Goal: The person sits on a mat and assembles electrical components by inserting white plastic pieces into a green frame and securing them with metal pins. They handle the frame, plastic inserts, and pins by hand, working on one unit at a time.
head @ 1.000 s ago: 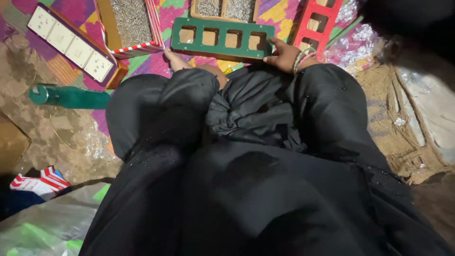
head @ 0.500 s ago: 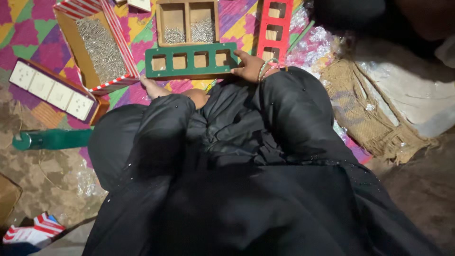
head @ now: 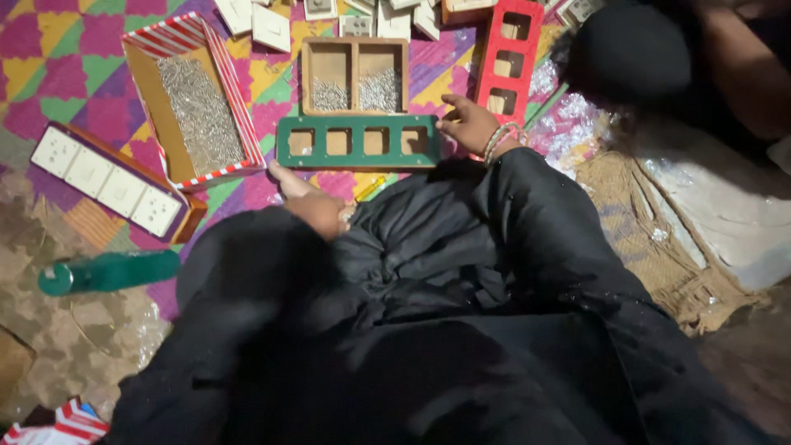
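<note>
Green four-window frame [head: 358,142] lies flat on the patterned mat [head: 49,33], just near of the two-compartment wooden tray [head: 355,75] holding small screws. Right hand [head: 470,124] rests at the frame's right end, fingers loosely spread, gripping nothing. Left hand [head: 306,202] is near the frame's left corner, fingers together, one pointing toward it. Red frame [head: 511,58] far right.

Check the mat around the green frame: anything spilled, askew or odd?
Nothing looks spilled. The screws stay inside the striped box and the wooden tray. The green frame lies flat and square between both hands; only the white switch plates above lie scattered.
</note>
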